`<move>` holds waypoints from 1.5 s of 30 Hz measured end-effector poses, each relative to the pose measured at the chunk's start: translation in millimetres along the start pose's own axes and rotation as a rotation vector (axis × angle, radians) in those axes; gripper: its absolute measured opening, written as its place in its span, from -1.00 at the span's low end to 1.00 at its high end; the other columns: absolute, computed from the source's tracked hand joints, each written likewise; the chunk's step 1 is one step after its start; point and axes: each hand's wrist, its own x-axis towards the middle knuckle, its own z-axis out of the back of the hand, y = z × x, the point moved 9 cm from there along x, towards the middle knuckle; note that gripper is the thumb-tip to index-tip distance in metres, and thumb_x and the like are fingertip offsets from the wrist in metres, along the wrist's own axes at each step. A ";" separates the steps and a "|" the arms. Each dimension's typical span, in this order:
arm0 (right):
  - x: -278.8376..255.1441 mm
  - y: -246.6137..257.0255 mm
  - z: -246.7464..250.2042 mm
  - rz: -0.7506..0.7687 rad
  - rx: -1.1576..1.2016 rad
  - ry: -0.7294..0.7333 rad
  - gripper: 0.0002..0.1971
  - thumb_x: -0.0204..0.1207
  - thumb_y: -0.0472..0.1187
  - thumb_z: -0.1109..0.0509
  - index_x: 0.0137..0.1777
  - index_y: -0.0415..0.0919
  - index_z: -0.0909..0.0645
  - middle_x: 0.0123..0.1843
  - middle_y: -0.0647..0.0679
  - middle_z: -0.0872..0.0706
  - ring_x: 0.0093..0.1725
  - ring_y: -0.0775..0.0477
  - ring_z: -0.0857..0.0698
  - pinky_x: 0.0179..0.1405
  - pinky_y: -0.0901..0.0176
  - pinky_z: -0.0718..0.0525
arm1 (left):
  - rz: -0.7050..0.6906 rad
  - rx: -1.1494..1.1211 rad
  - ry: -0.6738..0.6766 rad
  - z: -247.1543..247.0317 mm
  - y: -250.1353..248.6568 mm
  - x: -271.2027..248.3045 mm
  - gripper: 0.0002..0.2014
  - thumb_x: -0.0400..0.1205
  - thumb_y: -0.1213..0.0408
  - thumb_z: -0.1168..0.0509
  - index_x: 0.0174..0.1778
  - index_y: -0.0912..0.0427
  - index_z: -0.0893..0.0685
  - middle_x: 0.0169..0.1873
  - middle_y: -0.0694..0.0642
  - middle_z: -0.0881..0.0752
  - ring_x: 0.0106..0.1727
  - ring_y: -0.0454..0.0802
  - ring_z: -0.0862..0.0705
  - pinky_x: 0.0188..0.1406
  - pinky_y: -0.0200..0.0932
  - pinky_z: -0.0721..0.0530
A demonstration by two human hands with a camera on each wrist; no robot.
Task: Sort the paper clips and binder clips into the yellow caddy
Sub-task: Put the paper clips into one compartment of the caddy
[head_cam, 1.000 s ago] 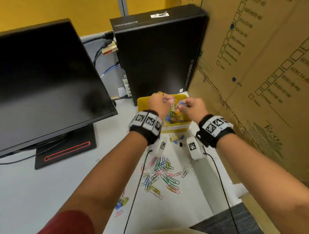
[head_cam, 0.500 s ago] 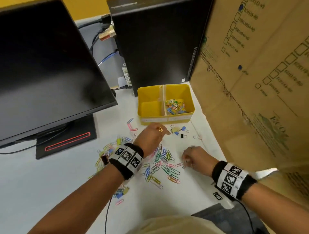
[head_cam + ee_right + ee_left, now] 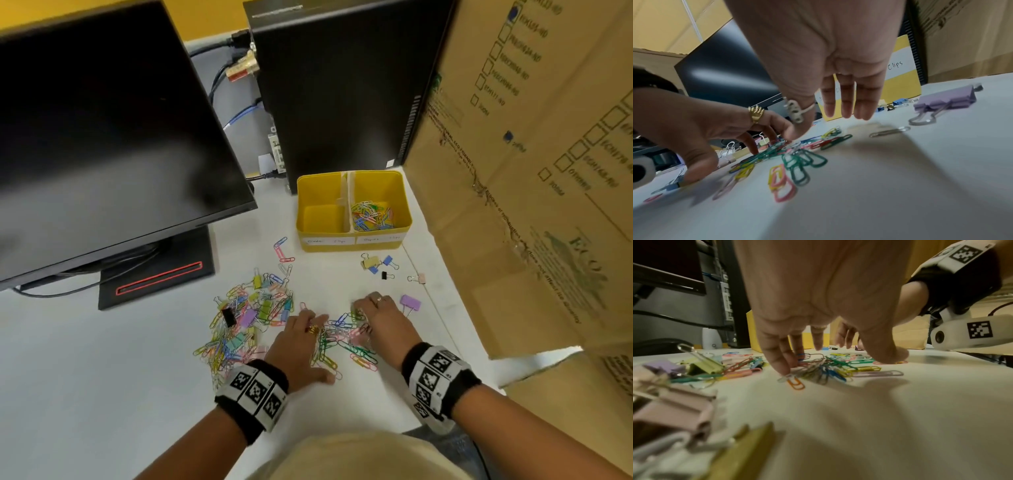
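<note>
The yellow caddy point(image 3: 352, 240) stands on the white desk. Its right compartment holds paper clips point(image 3: 372, 216) and its left compartment is bare. Both hands are down on a small heap of coloured paper clips point(image 3: 346, 342) near the desk's front. My left hand point(image 3: 308, 329) spreads its fingers over the heap's left side, fingertips point(image 3: 785, 369) touching clips point(image 3: 828, 368) and thumb on the desk. My right hand point(image 3: 366, 311) reaches onto the right side; three fingers point(image 3: 846, 112) hang straight while one fingertip touches the clips point(image 3: 797, 159). Neither hand holds a clip.
A larger mixed pile of paper and binder clips point(image 3: 250, 315) lies to the left. Small binder clips point(image 3: 376, 265) sit before the caddy, and a purple one point(image 3: 410, 303) lies by my right hand. A monitor point(image 3: 102, 137), a computer tower point(image 3: 342, 85) and a cardboard box point(image 3: 531, 171) hem in the desk.
Both hands came away from above the caddy and dropped to the desk. The left hand then pulled back from near the caddy onto the paper clip heap beside the right hand.
</note>
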 end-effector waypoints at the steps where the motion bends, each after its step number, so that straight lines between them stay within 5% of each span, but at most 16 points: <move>1: -0.4 5.1 -5.1 0.032 0.003 0.054 -0.22 0.30 -0.13 -0.55 0.48 -0.15 -0.25 0.47 -0.17 -0.37 0.43 -0.21 -0.34 0.35 0.01 -0.46 | 0.034 -0.005 -0.025 2.1 2.4 -0.3 0.11 0.25 -0.21 -0.50 0.60 0.08 -0.06 0.50 0.10 -0.19 0.51 0.12 -0.20 0.48 0.06 -0.45; 3: -0.2 16.1 -16.7 0.084 -0.074 0.150 0.03 0.11 0.08 -0.62 0.53 -0.12 -0.14 0.54 -0.15 -0.28 0.49 -0.22 -0.26 0.45 -0.06 -0.36 | 0.101 0.005 -0.062 4.5 5.5 1.4 0.08 0.22 -0.17 -0.55 0.57 0.10 -0.15 0.45 0.11 -0.22 0.48 0.12 -0.22 0.44 0.07 -0.49; 5: 2.4 23.2 -22.6 0.106 -0.150 0.152 -0.03 0.10 0.08 -0.62 0.48 -0.12 -0.22 0.48 -0.14 -0.33 0.42 -0.22 -0.31 0.36 -0.08 -0.42 | 0.138 0.003 -0.081 5.7 9.9 6.5 -0.10 0.27 -0.10 -0.54 0.48 0.13 -0.33 0.41 0.10 -0.29 0.44 0.11 -0.27 0.41 0.02 -0.51; 10: 1.2 30.8 -19.7 0.100 -0.098 0.084 -0.69 0.49 -0.35 -0.30 0.22 -0.27 -0.41 0.24 -0.24 -0.49 0.25 -0.26 -0.43 0.11 -0.04 -0.50 | 0.137 -0.027 -0.079 10.2 11.6 17.8 -0.54 0.55 0.13 -0.37 0.33 0.22 -0.51 0.37 0.16 -0.41 0.39 0.12 -0.39 0.41 -0.09 -0.44; 13: -2.4 29.3 -23.3 0.065 -0.163 0.125 -0.60 0.47 -0.55 -0.12 0.31 -0.34 -0.34 0.33 -0.33 -0.44 0.33 -0.26 -0.39 0.19 -0.04 -0.49 | 0.099 0.033 -0.076 14.1 4.2 20.0 -0.70 0.64 0.34 -0.25 0.30 0.24 -0.52 0.33 0.20 -0.46 0.32 0.12 -0.49 0.32 -0.11 -0.50; 16: -3.8 29.7 -25.0 0.058 -0.240 0.175 -0.46 0.38 -0.61 -0.20 0.37 -0.38 -0.25 0.39 -0.33 -0.39 0.38 -0.25 -0.36 0.28 -0.01 -0.46 | 0.089 0.037 -0.063 14.1 3.7 22.1 -0.65 0.57 0.56 -0.19 0.27 0.29 -0.55 0.31 0.22 -0.49 0.27 0.11 -0.57 0.29 -0.14 -0.55; 20: 1.6 22.3 -13.6 0.049 -0.021 0.153 -0.56 0.31 -0.62 -0.19 0.19 -0.35 -0.36 0.16 -0.25 -0.52 0.16 -0.18 -0.49 -0.01 0.14 -0.45 | 0.112 -0.152 -0.111 30.9 9.2 20.5 -0.68 0.53 0.65 -0.10 0.06 0.32 -0.64 0.07 0.20 -0.59 0.11 0.08 -0.61 -0.02 -0.42 -0.53; 23: 8.4 19.5 30.7 0.032 0.245 0.077 -0.75 0.47 -0.57 -0.03 0.02 -0.29 -0.39 -0.15 -0.12 -0.48 -0.04 -0.10 -0.49 -0.23 0.18 -0.33 | 0.050 -0.359 -0.197 72.1 -5.7 17.6 -0.83 0.62 0.52 -0.19 -0.02 0.38 -0.69 -0.12 0.15 -0.64 -0.07 -0.08 -0.55 -0.34 -0.53 -0.45; 26: 28.5 10.6 99.0 0.029 0.404 -0.138 -0.87 0.61 -0.43 -0.10 0.10 -0.39 -0.42 -0.11 -0.19 -0.51 -0.07 -0.08 -0.50 -0.31 0.17 -0.29 | -0.020 -0.526 -0.269 127.0 -31.0 33.9 -0.90 0.64 0.37 -0.25 -0.14 0.25 -0.67 -0.22 0.10 -0.63 -0.20 -0.02 -0.56 -0.21 -0.36 -0.53; 28: 48.4 -0.9 143.3 0.006 0.465 -0.322 -0.85 0.61 -0.39 -0.14 0.12 -0.43 -0.44 -0.07 -0.30 -0.59 -0.05 -0.19 -0.56 -0.19 0.14 -0.43 | -0.040 -0.663 -0.320 160.3 -46.4 57.7 -0.86 0.62 0.37 -0.27 -0.26 0.19 -0.61 -0.30 0.12 -0.60 -0.24 0.05 -0.58 -0.06 -0.06 -0.64; 30: 70.0 -16.6 174.0 -0.066 0.464 -0.477 -0.81 0.59 -0.39 -0.17 0.16 -0.44 -0.46 0.05 -0.45 -0.65 0.07 -0.35 -0.62 0.04 -0.03 -0.52 | 0.002 -0.747 -0.404 186.6 -53.1 91.4 -0.79 0.61 0.35 -0.28 -0.36 0.16 -0.60 -0.40 0.12 -0.58 -0.31 0.07 -0.57 -0.16 -0.07 -0.65; 32: 92.3 -32.6 186.8 -0.173 0.437 -0.520 -0.76 0.59 -0.37 -0.19 0.20 -0.46 -0.45 0.16 -0.48 -0.64 0.16 -0.36 -0.60 0.09 0.02 -0.44 | 0.093 -0.740 -0.432 200.6 -57.2 125.2 -0.82 0.62 0.31 -0.28 -0.24 0.30 -0.69 -0.34 0.19 -0.66 -0.27 0.10 -0.63 -0.22 -0.15 -0.60; 35: 117.1 -51.9 169.8 -0.259 0.491 -0.314 -0.68 0.63 -0.19 -0.17 0.28 -0.38 -0.41 0.28 -0.44 -0.58 0.19 -0.28 -0.58 0.30 -0.10 -0.50 | 0.145 -0.725 -0.294 193.6 -64.4 160.6 -0.83 0.59 0.31 -0.31 -0.02 0.34 -0.69 -0.03 0.33 -0.77 -0.07 0.15 -0.72 -0.13 -0.10 -0.69; 38: 100.7 -51.7 163.7 -0.170 0.485 -0.216 -0.65 0.65 -0.18 -0.12 0.39 -0.30 -0.40 0.37 -0.35 -0.53 0.35 -0.26 -0.51 0.42 -0.06 -0.44 | 0.070 -0.453 -0.200 195.2 -70.5 158.7 -0.74 0.58 0.31 -0.32 0.10 0.42 -0.66 0.00 0.33 -0.76 0.03 0.21 -0.75 0.12 0.00 -0.73; 42: 37.9 -30.8 160.4 0.068 0.338 -0.279 -0.72 0.57 -0.32 -0.28 0.27 -0.27 -0.58 0.25 -0.28 -0.65 0.23 -0.20 -0.59 0.16 0.19 -0.46 | -0.085 -0.413 -0.262 196.7 -69.5 115.7 -0.66 0.55 0.42 -0.36 0.27 0.28 -0.63 0.20 0.24 -0.70 0.17 0.12 -0.68 0.25 0.01 -0.66; 45: -6.0 -30.8 99.2 0.101 0.147 -0.041 -0.71 0.51 -0.43 -0.30 0.17 -0.21 -0.67 0.13 -0.22 -0.78 0.12 -0.17 -0.68 0.07 0.30 -0.45 | -0.123 -0.346 -0.225 168.5 -48.4 70.1 -0.74 0.57 0.42 -0.35 0.19 0.25 -0.69 0.17 0.17 -0.72 -0.05 -0.03 -0.64 0.14 -0.17 -0.63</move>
